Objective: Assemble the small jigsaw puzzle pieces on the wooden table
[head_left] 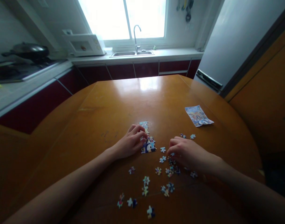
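The left hand [134, 138] lay at the left side of the joined patch [149, 147], its fingertips over part of it; whether they pinched or only pressed, I could not tell. The patch sat on the table [123, 105] between the two hands, nearer the left, its right side knobbed and its near side seemingly straight. The right hand [185, 152] was curled, fingertips down among the loose pieces [158, 170] to the right; the fingers hid whether any piece was grasped. Handling them well seemed to call for light, flat pressure from the left fingers, so the patch would not skew or buckle, while the right took a single piece by its rim and lifted it rather than dragged it through its neighbours. Several pieces touched or crowded each other near the right fingertips, so a hasty pinch could have caught two. More lay scattered on the near side of both hands, some close to the right forearm, where a low sweep might have shifted them. A broad stretch of wood ran from the patch to the table's far edge, well apart from the hands. The printed sheet [198, 115] lay beyond the right hand, nearer the right edge.
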A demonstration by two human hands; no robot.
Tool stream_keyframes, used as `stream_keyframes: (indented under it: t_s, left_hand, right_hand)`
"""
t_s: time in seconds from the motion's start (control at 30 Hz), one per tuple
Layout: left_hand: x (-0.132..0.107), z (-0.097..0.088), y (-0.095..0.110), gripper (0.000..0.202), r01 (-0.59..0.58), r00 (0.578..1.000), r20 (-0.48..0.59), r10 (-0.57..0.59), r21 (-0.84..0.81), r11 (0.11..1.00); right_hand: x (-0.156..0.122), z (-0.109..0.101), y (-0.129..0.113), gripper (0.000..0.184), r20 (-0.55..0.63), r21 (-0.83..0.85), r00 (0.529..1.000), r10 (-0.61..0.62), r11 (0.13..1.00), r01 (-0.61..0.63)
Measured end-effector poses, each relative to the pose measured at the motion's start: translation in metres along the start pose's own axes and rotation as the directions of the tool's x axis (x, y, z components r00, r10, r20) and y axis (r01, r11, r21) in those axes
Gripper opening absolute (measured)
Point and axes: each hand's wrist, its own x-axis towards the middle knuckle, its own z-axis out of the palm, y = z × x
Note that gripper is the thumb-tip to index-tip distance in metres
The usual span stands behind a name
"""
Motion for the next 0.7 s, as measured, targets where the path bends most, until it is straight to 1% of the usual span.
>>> stream_keyframes:
  t_s: [0.17,0.27,0.47,0.6,0.7]
  left_hand:
    - [0.0,0.0,0.001,0.013,-0.006,1.0,-0.009,0.006,0.008,1.0]
    - [0.0,-0.001,0.001,0.014,-0.006,1.0,-0.003,0.006,0.011,1.0]
    - [0.0,0.0,0.0,0.013,-0.015,1.0,-0.001,0.015,0.013,1.0]
    - [0.0,-0.001,0.0,0.013,-0.014,1.0,0.0,0.014,0.012,1.0]
    - [-0.001,-0.001,0.0,0.013,-0.014,1.0,-0.007,0.014,0.013,1.0]
  right_hand:
    - [0.001,0.007,0.0,0.015,0.019,-0.04,1.0,-0.019,0.999,0.019]
    - [0.0,0.008,-0.001,0.011,0.035,-0.063,0.999,-0.028,0.998,0.03]
    - [0.0,0.013,-0.001,0.011,0.035,-0.114,0.999,-0.022,0.993,0.026]
    - [0.001,0.013,-0.002,0.012,0.043,-0.099,0.999,-0.008,0.995,0.012]
    - [0.002,0.007,-0.006,0.014,0.048,-0.029,0.999,0.016,0.999,-0.014]
